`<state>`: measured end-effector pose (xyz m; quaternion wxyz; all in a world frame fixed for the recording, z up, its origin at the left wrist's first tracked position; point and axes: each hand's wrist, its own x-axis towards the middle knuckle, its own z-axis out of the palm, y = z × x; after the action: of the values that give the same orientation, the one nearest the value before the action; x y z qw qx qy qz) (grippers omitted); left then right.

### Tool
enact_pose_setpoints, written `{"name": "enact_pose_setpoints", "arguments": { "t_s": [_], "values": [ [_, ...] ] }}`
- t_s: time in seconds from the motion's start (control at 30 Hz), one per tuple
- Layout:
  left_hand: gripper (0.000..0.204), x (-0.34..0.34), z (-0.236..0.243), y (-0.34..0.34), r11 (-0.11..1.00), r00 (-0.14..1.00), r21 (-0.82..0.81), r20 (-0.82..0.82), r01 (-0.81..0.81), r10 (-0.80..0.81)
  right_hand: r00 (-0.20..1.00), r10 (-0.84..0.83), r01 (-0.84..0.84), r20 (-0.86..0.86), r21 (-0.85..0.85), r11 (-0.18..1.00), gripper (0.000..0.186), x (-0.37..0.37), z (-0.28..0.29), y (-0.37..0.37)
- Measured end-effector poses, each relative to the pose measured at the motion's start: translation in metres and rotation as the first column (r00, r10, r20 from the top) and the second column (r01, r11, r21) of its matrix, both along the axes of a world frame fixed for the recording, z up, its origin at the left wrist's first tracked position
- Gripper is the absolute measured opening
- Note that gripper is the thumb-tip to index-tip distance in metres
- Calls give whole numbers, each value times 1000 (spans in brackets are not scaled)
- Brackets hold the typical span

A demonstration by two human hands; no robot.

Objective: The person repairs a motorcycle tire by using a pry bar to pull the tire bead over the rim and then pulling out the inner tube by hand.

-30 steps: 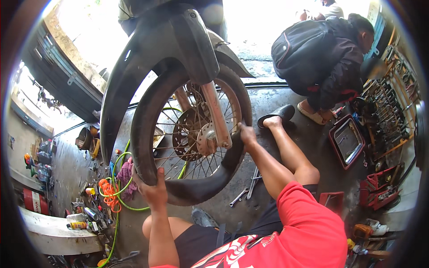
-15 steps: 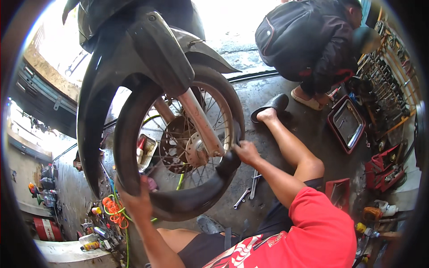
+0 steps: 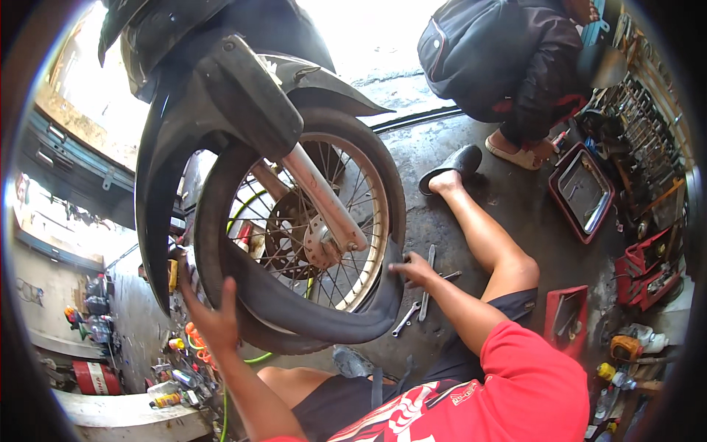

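Note:
In the head view, a motorcycle's spoked front wheel (image 3: 375,188) hangs under a black fairing (image 3: 173,169), with a silver fork (image 3: 320,191) beside its hub. A loose black rubber loop, apparently an inner tube (image 3: 339,318), lies across the lower rim, outside part of the black tyre (image 3: 331,121). My left hand (image 3: 213,313) is at the lower left beside the tyre, fingers spread. My right hand (image 3: 416,269) has its fingers curled at the loop's right side. Several wrenches (image 3: 427,283) lie on the floor below my right hand.
A crouching person in a dark jacket (image 3: 508,66) is at upper right, beside a maroon-edged tray (image 3: 582,228). Red toolboxes (image 3: 567,317), a wall of tools (image 3: 652,132) and bottles (image 3: 626,376) line the right. A green hose (image 3: 261,359) and clutter (image 3: 173,383) are at left.
The rubber loop has come further out across the lower rim and spokes. My left hand has gone from gripping the tyre to spread fingers. My right hand has moved slightly down along the wheel.

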<state>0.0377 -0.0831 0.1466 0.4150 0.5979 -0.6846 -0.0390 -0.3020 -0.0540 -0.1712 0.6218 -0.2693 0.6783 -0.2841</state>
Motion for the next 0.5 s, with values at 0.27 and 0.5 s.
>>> {"name": "enact_pose_setpoints", "arguments": {
  "t_s": [0.27, 0.5],
  "values": [
    [86, 20, -48, 28, 988, 959, 149, -270, -48, 87, 928, -25, 2, -371, -62, 998, 80, 28, -15, -41],
    [87, 13, -43, 25, 928, 934, 111, 47, -356, 353, 974, -216, 193, -60, -270, 943, 41, 34, -4, -49]
  ]
}}
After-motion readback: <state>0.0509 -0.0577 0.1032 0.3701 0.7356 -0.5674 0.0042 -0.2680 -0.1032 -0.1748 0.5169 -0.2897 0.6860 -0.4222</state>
